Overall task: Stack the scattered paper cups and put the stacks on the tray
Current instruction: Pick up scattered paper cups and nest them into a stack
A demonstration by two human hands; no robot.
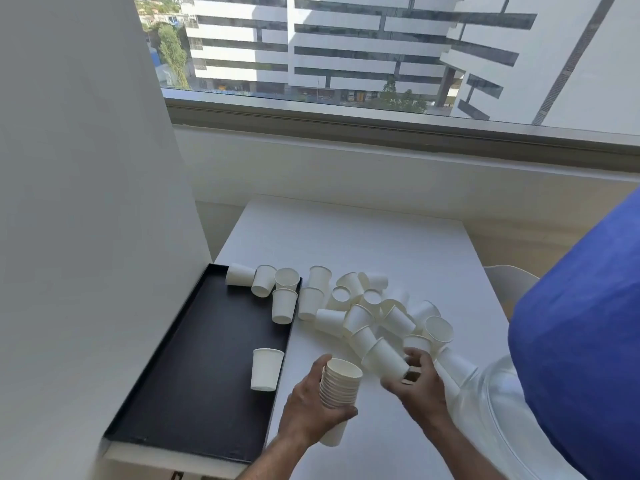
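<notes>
My left hand (313, 407) grips a stack of several nested white paper cups (341, 382), mouth up, just right of the black tray (194, 368). My right hand (417, 382) closes around a single tipped cup (384, 358) at the near edge of the pile. The pile of several scattered white cups (367, 313) spreads across the middle of the white table (363, 237), most lying on their sides. One cup (265, 368) stands upside down on the tray's right part. Three more cups (273, 289) lie at the tray's far right corner.
A white wall panel (86, 202) rises directly left of the tray. A big blue rounded object (581, 341) and clear plastic (502, 410) crowd the right side. A white chair back (512, 282) shows beyond the table's right edge. A window ledge (381, 157) runs behind.
</notes>
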